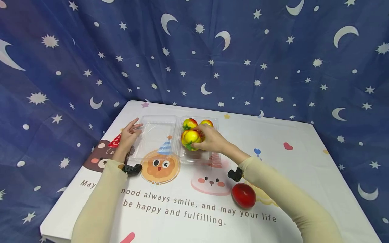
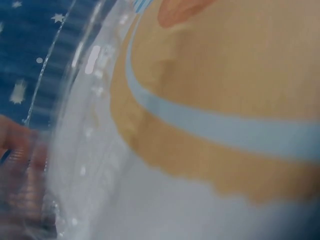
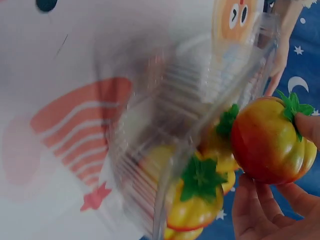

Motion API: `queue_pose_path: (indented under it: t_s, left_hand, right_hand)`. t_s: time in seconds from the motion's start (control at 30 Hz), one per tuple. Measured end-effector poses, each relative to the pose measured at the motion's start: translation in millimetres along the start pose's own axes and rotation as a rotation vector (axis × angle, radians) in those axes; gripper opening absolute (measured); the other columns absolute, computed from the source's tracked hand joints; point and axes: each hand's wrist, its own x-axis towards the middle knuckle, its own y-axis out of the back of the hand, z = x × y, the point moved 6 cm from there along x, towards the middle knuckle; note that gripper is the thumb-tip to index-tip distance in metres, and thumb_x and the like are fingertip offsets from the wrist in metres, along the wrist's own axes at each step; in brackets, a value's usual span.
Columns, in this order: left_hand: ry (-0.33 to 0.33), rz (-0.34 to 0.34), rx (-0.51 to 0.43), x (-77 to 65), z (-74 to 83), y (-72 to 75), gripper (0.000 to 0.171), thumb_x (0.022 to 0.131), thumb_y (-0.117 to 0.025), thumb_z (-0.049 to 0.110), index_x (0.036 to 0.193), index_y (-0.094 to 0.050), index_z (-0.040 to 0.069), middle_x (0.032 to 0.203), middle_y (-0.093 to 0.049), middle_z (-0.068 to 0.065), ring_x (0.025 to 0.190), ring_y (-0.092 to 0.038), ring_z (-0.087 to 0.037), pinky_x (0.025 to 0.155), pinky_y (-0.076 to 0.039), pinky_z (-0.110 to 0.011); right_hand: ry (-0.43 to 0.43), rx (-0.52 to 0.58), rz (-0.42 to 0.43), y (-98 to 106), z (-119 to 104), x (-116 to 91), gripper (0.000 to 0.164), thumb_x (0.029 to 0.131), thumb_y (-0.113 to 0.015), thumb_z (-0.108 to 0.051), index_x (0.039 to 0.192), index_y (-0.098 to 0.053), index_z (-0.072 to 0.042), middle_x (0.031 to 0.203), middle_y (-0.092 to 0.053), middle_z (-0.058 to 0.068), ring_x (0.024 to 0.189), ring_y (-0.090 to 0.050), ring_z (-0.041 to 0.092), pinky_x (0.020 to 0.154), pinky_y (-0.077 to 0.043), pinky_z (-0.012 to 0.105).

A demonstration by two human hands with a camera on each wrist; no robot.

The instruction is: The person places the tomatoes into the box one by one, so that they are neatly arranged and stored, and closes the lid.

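A clear plastic clamshell box [image 1: 158,135] lies open on the table. Its right half [image 1: 194,157] holds yellow-red tomatoes with green stems [image 1: 189,123]. My right hand [image 1: 211,139] grips another such tomato [image 1: 190,137] over that half; in the right wrist view the held tomato [image 3: 270,141] sits in my fingers [image 3: 260,210] beside two tomatoes [image 3: 197,197] inside the box wall [image 3: 150,165]. My left hand [image 1: 130,134] rests with straight fingers on the left edge of the empty lid half. The left wrist view shows only the blurred plastic rim [image 2: 75,125] up close.
A red apple-like fruit [image 1: 243,195] lies on the tablecloth [image 1: 304,158] near my right forearm. The cloth has cartoon animals and printed text. A blue curtain with stars and moons [image 1: 243,50] hangs behind and at both sides of the table.
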Motion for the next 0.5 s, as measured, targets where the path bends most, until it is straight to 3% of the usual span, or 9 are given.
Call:
queue_pose_path:
  t_s: [0.2,0.3,0.5]
  left_hand:
    - [-0.006,-0.008,-0.015,0.8,1.0,-0.5,0.058,0.092,-0.054,-0.009,0.148,-0.039,-0.005,0.133,-0.050,-0.037,0.101,-0.059,-0.025,0.074,-0.045,-0.010]
    - [-0.015,-0.005,-0.010,6.3,-9.5,1.7,0.058,0.093,-0.055,-0.008,0.148,-0.038,-0.004,0.134,-0.051,-0.036,0.100,-0.059,-0.019,0.076,-0.045,-0.010]
    - [-0.009,-0.004,-0.007,10.2,-16.4,3.1,0.058,0.093,-0.055,-0.006,0.149,-0.038,-0.002,0.135,-0.053,-0.033,0.099,-0.059,-0.019,0.076,-0.045,-0.010]
  right_hand:
    - [-0.018,-0.045,-0.028,-14.3,-1.8,-0.6,0.060,0.077,-0.082,-0.030,0.127,-0.060,-0.004,0.111,-0.063,0.009,0.103,-0.059,0.024,0.091,-0.051,0.040]
    - [-0.009,-0.073,-0.049,-21.2,-2.7,-2.2,0.062,0.078,-0.082,-0.030,0.129,-0.059,-0.004,0.116,-0.063,0.010,0.107,-0.059,0.025,0.094,-0.049,0.040]
    - [0.015,-0.123,-0.058,-36.2,-0.9,-6.6,0.060,0.077,-0.083,-0.030,0.125,-0.059,-0.004,0.112,-0.065,0.008,0.101,-0.061,0.022,0.089,-0.050,0.037]
